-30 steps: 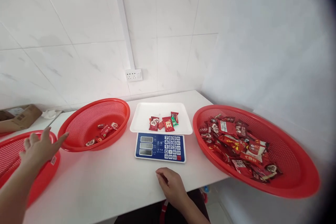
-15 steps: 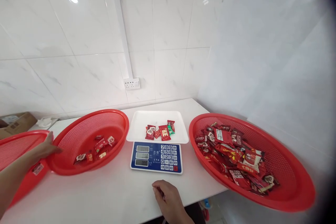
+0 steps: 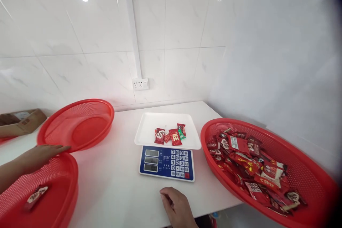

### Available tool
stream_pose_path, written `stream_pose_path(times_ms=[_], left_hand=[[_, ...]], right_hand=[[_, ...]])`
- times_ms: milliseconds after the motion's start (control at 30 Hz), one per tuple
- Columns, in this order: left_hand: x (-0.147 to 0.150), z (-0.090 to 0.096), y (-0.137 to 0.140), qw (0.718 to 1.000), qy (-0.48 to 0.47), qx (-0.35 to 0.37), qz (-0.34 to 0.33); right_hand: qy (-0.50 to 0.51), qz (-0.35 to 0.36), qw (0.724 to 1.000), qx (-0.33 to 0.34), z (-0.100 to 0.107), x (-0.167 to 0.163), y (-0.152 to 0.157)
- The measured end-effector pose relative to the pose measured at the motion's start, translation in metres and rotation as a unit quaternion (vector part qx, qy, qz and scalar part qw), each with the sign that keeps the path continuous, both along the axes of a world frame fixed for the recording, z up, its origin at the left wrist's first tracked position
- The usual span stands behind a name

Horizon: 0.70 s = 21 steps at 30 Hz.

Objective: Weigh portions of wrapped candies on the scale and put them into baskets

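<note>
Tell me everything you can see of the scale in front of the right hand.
The scale has a blue, plastic-looking panel edged in white. Three grey display windows are stacked at its left, their digits too faint to read surely. Pale keys fill the right, with one red key at the lower corner. Behind the panel, a white tray bears several wrapped pieces, mostly red, one green. It stands on the white table; the right hand is near but apart.
</note>
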State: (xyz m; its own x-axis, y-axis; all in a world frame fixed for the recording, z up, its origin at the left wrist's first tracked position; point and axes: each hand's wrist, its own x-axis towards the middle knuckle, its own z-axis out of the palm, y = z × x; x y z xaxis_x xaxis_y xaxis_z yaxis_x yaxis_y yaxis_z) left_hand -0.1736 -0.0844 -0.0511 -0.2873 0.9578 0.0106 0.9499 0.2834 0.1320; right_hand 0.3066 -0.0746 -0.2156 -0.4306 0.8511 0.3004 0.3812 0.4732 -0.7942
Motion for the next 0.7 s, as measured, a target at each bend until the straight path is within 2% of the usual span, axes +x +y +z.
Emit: stream_pose_path(times_ms=[67, 333, 433, 500, 600, 700], left_hand=[[-0.006, 0.0, -0.003, 0.999, 0.028, -0.004, -0.037], [-0.021, -0.006, 0.017, 0.988, 0.13, 0.045, -0.077], [-0.031, -0.007, 0.026, 0.976, 0.208, 0.031, -0.059], [-0.03, -0.001, 0.031, 0.968, 0.25, 0.02, -0.031], [-0.004, 0.015, 0.045, 0.968, 0.243, 0.057, -0.008], [0.051, 0.026, 0.068, 0.981, 0.15, 0.124, -0.008]], right_hand=[[0.0, 0.0, 1.0, -0.004, 0.0, 0.0, 0.0], [0.001, -0.002, 1.0, 0.001, -0.003, -0.001, 0.001], [0.0, -0.009, 1.0, 0.004, -0.003, -0.001, 0.001], [-0.002, -0.012, 1.0, 0.002, -0.003, -0.002, 0.0], [-0.002, -0.011, 1.0, -0.003, -0.002, -0.002, 0.001], [-0.003, -0.01, 1.0, -0.007, -0.002, -0.002, 0.002]])
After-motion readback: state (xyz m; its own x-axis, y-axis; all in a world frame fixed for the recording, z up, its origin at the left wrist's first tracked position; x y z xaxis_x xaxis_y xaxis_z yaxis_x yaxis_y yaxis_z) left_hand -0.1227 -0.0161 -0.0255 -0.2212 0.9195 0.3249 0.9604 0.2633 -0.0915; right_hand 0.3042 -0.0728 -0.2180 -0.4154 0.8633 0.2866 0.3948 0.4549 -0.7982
